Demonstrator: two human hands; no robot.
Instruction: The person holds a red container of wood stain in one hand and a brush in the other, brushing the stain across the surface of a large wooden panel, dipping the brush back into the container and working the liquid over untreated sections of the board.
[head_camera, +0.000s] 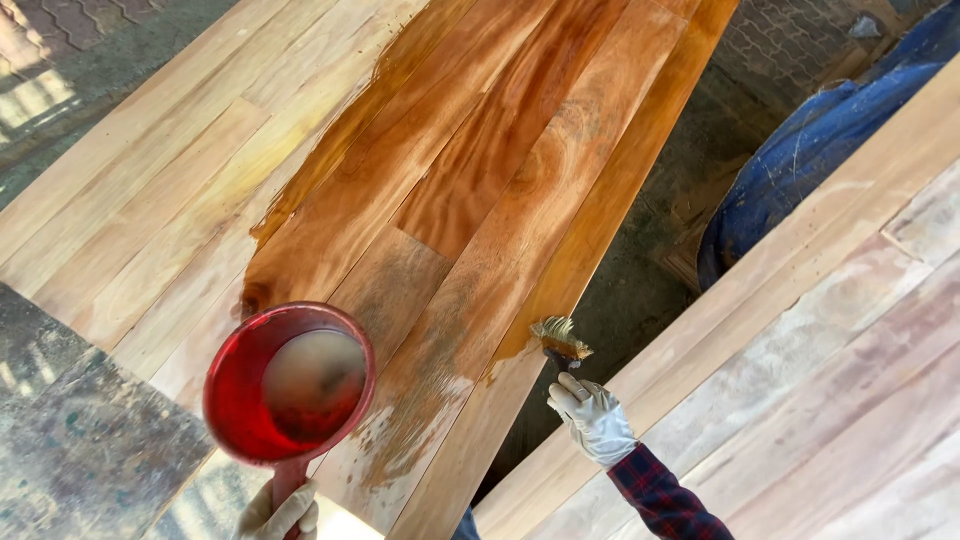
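My left hand, in a pale glove, grips the handle of a red round cup holding brownish liquid, low over the wooden panel. My right hand, gloved with a plaid sleeve, holds a small paintbrush whose bristles touch the panel's right edge. The panel's middle and right boards are wet and amber brown; the left boards are pale and dry.
A second pale wooden panel lies at the right, across a dark floor gap. A blue cloth-like heap lies behind it. Paved ground shows at the top, a stained grey surface at lower left.
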